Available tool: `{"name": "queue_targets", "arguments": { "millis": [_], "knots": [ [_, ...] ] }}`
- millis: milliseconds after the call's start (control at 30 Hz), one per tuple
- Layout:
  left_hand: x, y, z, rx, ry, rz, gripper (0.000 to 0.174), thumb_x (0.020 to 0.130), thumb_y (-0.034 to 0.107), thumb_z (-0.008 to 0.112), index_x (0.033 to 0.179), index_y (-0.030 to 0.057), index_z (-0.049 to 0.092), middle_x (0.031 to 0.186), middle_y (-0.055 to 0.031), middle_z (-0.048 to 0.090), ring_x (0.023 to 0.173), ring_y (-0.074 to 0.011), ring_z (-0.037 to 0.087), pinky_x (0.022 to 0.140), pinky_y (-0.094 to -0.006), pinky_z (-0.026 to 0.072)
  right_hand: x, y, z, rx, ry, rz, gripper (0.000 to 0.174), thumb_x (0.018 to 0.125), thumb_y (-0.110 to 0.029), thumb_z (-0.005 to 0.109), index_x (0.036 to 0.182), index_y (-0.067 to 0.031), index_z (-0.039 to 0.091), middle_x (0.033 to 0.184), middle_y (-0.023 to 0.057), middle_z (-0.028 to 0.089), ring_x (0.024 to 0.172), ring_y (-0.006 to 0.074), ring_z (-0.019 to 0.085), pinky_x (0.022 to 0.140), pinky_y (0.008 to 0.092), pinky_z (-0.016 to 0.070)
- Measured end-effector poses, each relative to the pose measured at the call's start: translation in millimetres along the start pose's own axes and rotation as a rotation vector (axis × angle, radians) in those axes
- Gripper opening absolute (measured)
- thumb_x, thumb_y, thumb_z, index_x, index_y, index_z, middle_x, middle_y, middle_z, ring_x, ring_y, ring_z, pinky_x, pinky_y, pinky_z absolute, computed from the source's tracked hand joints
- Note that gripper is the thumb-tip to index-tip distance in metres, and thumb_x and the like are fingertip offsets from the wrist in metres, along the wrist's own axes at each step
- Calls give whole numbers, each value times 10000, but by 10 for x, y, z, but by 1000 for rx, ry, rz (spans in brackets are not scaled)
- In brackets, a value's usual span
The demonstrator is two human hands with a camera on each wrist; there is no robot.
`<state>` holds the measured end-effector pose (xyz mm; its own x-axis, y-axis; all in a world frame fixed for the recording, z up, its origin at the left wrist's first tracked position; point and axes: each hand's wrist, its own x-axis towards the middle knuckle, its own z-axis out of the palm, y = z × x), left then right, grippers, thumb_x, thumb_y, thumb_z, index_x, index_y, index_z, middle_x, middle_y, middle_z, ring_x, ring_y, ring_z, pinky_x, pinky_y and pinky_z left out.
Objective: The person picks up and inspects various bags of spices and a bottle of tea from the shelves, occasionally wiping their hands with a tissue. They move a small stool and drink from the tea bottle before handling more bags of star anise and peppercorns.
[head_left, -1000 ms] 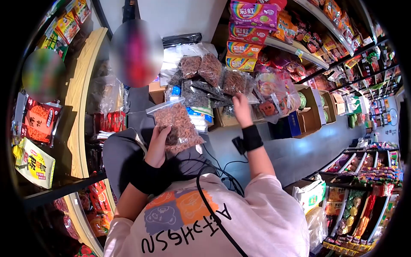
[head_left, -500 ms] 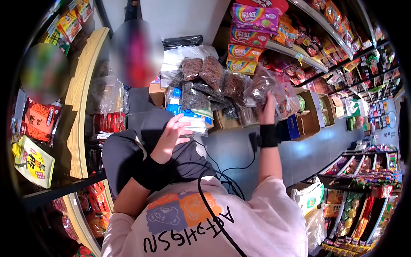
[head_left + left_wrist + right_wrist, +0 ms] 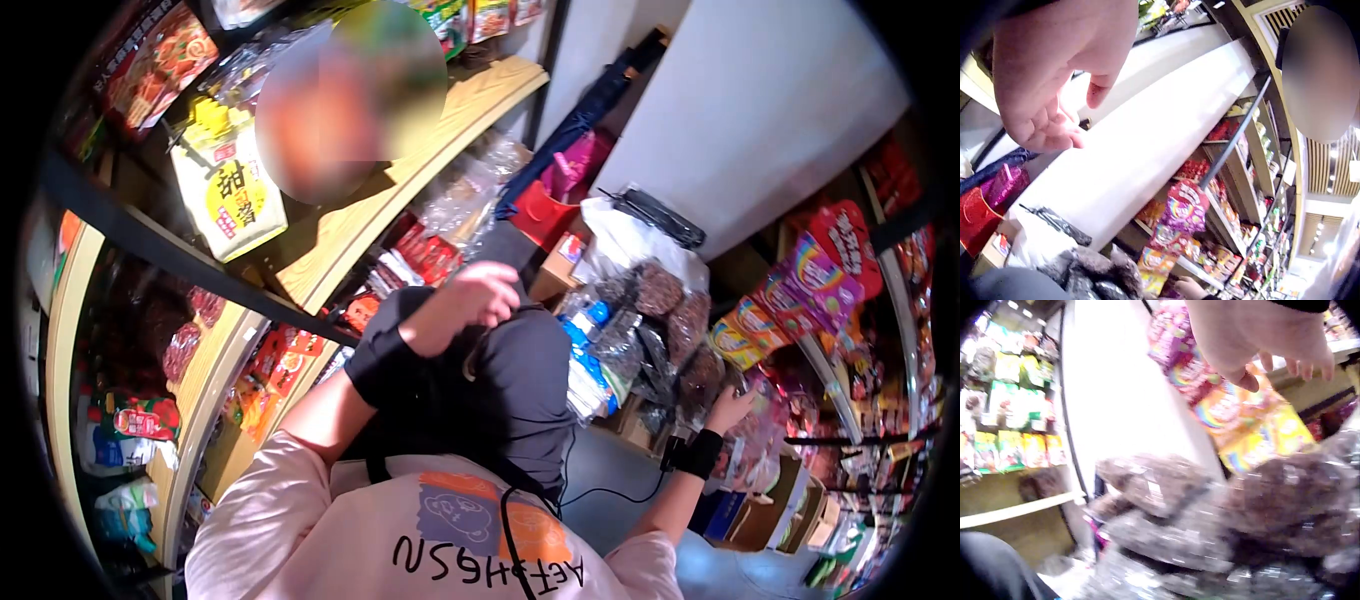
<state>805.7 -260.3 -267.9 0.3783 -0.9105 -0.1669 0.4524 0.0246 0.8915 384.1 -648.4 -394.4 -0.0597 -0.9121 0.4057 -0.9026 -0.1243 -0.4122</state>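
My left hand (image 3: 470, 305) hovers above my dark-trousered thigh with its fingers loosely bent. Nothing is in it, as the left wrist view of the hand (image 3: 1063, 69) also shows. My right hand (image 3: 732, 408) is stretched out at the right end of a heap of clear plastic bags. Its fingers (image 3: 1266, 360) hang relaxed and hold nothing in the right wrist view. Several bags of brown dried food (image 3: 688, 325) lie in the heap, and one such bag (image 3: 1291, 494) sits below the right hand. Darker bags (image 3: 652, 360) lie among them.
Rainbow candy packs (image 3: 815, 280) hang in a strip beside the heap. Blue-and-white packages (image 3: 590, 375) lie at its near side. A cardboard box (image 3: 770, 510) stands on the floor at right, and a wooden shelf (image 3: 400, 185) runs along the left. A black cable (image 3: 615, 493) trails across the floor.
The bag of brown dried food passed from my left hand to the right, which carried it rightward and let it go. My head view has swung toward the left shelves.
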Motion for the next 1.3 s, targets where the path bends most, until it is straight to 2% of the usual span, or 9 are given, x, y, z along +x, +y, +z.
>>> {"name": "queue_targets", "arguments": {
  "millis": [133,333,467,733,767,867,967,1067,1300],
  "knots": [
    [413,386,-486,76,292,248,347,929,187,500,1240,41,458,1005,-47,601,861,-99,574,740,-217,466,-530,-1916,-445,976,-191,-212,511,862,-32,532,1348,11,380,1371,158,414,1268,263,398,1075,372,277],
    [1468,740,-1014,81,494,392,390,927,184,482,1290,54,426,1191,-94,575,1038,-159,564,888,-281,438,-1323,-4257,-593,1493,-676,-293,475,855,13,497,1322,-16,413,1331,118,444,1229,210,427,1041,334,323],
    [2271,920,-1496,61,666,419,374,911,150,475,1271,65,417,1173,-109,571,1035,-183,559,810,-300,458,-1613,-5133,345,1696,-694,-231,449,843,16,467,1289,-13,430,1274,123,475,1172,221,474,979,327,387],
    [3695,1142,-3051,-56,638,398,68,849,129,531,840,62,520,828,-52,560,763,-172,553,706,-324,452,-2369,-5167,2167,1430,-835,10,361,798,31,495,1153,-4,547,1065,145,568,941,233,562,811,316,453],
    [3798,1229,-2923,-58,911,403,59,839,119,539,798,82,515,772,-30,541,715,-153,536,683,-301,444,-2264,-5229,2047,1448,-941,32,361,795,29,496,1152,-1,545,1072,148,569,957,240,562,813,325,454],
    [4332,1292,-3696,110,1223,680,186,837,208,615,954,73,562,870,-57,589,804,-170,560,767,-293,449,-2077,-5281,1859,1373,-918,-99,321,772,35,489,1087,6,546,1057,167,558,972,302,555,816,348,452],
    [4458,1350,-3779,694,1468,579,528,818,267,669,1241,10,484,1202,-163,546,1057,-261,550,922,-365,419,-2118,-5225,2004,1202,-772,-215,263,745,44,492,1000,1,540,1002,176,534,931,356,536,813,368,445],
    [4738,1315,-4689,760,1198,809,727,740,230,756,1321,-34,407,1294,-209,506,1133,-299,531,952,-398,414,-2142,-5279,2092,1253,-857,-156,264,746,42,497,1002,-7,543,1001,167,533,892,339,535,784,372,439],
    [4913,1450,-4879,680,1511,494,850,663,265,829,1340,-12,396,1289,-193,521,1156,-291,532,955,-392,432,-2208,-5246,2375,1443,-1294,256,197,845,-26,493,1026,-28,570,735,36,490,648,93,447,594,247,375]
  ]
}}
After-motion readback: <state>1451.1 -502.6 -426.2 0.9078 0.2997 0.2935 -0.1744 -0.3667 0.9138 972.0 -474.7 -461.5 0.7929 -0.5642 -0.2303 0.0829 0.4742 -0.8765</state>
